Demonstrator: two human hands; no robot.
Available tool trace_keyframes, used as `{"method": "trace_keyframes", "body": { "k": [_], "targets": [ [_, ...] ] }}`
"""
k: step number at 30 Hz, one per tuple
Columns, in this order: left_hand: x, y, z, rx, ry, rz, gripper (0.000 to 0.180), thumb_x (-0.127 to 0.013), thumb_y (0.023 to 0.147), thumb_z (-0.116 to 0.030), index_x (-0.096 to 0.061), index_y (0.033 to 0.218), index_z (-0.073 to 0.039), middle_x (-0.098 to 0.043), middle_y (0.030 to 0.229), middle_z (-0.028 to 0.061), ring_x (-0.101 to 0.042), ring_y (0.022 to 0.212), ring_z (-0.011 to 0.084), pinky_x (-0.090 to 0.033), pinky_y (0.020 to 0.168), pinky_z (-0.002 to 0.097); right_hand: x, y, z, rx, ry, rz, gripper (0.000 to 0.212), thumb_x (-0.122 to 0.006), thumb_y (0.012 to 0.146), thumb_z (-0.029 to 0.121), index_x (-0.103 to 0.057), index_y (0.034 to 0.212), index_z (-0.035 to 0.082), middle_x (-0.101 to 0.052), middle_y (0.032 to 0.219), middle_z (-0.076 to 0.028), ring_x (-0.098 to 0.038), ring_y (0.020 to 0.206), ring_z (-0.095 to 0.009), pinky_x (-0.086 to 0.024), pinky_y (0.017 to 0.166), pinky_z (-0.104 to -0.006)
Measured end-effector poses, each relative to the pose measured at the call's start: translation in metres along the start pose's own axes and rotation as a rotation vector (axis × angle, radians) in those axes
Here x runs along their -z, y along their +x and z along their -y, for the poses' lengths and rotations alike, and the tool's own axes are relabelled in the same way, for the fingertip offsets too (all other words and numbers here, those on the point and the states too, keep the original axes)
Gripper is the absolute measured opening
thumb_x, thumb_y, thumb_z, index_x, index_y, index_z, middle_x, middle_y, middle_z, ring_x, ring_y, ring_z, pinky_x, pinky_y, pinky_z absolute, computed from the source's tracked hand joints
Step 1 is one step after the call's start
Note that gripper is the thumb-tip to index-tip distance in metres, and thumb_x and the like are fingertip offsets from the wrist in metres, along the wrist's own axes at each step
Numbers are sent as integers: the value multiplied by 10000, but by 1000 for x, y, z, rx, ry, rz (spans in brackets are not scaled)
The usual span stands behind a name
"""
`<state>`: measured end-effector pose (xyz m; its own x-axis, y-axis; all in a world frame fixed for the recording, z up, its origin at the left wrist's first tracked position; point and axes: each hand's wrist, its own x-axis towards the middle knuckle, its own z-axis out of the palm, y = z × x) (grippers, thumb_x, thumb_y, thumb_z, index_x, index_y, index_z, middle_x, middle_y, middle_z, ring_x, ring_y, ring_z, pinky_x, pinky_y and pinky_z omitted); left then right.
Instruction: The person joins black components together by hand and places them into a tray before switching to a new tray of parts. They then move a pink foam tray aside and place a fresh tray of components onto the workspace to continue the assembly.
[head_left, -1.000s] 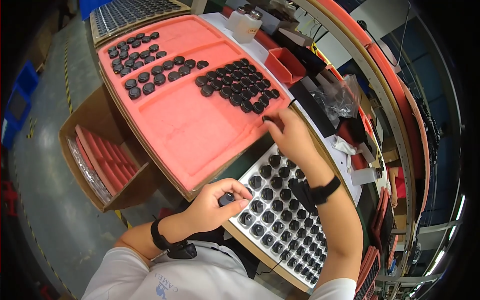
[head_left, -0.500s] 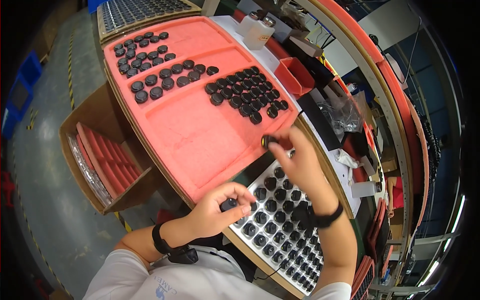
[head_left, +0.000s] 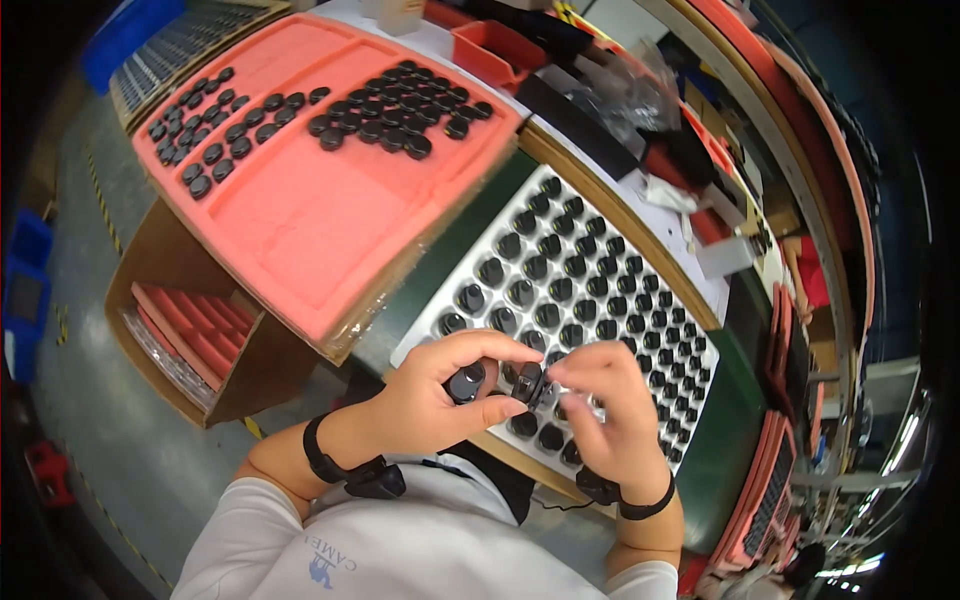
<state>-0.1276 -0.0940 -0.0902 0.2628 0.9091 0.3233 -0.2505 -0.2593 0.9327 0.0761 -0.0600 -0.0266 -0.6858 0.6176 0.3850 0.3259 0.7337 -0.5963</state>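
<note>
My left hand (head_left: 440, 395) is closed in a ring, pinching a small black round part (head_left: 525, 382) between thumb and forefinger. A second black cylindrical part (head_left: 466, 382) sits inside its curl, near the palm. My right hand (head_left: 612, 405) meets the pinched part from the right, its fingertips bent against that part's edge; the exact contact is partly hidden. Both hands hover over the near-left part of a white tray (head_left: 425, 340), whose pockets hold rows of similar black cylindrical parts (head_left: 561, 289).
Left of the white tray lies a pink foam tray (head_left: 300, 240) with clusters of black round parts (head_left: 385, 110). A cardboard box (head_left: 245, 375) with pink dividers stands below it. Beyond are a red bin (head_left: 490, 52), clear plastic bags (head_left: 630, 100) and a white bottle (head_left: 728, 256).
My right hand has come from the pink tray's edge down to my left hand, bringing a black part with it. The view has shifted, showing more of the white tray.
</note>
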Motion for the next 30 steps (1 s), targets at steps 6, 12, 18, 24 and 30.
{"method": "trace_keyframes", "body": {
  "k": [6,12,18,24,30],
  "targets": [
    [-62,18,15,-263,304,14,353,-695,801,-121,-585,1107,17,-567,1049,104,-477,677,77,-425,668,228,-17,-70,-9,-397,665,-442,247,-519,895,75,-476,1121,-15,-534,860,-69,-504,777,-168,-422,747,-271],
    [-102,27,23,-3,50,88,394,-727,789,-212,-594,1083,13,-575,1039,99,-505,713,85,-437,683,234,-10,-110,-24,-305,1274,-593,276,-420,961,230,-451,1114,4,-517,829,-76,-467,745,-144,-388,705,-278],
    [-127,36,39,250,-224,137,454,-740,772,-302,-596,1069,10,-586,1014,78,-544,793,100,-442,710,231,-2,-136,-38,-217,1545,-619,291,-411,965,276,-449,1116,30,-508,809,-82,-454,728,-142,-378,684,-292],
    [-138,38,41,226,-153,142,443,-740,773,-304,-596,1054,8,-586,1021,77,-539,797,95,-440,709,227,9,-143,-37,-171,1129,-758,308,-460,949,341,-468,1057,53,-475,771,-52,-434,678,-140,-357,608,-262],
    [-145,38,34,50,106,136,399,-729,788,-250,-595,1062,7,-579,1041,96,-510,722,85,-437,676,227,14,-146,-34,-202,516,-730,300,-490,942,301,-466,1052,23,-480,824,-54,-445,710,-128,-363,633,-243]
  ]
}}
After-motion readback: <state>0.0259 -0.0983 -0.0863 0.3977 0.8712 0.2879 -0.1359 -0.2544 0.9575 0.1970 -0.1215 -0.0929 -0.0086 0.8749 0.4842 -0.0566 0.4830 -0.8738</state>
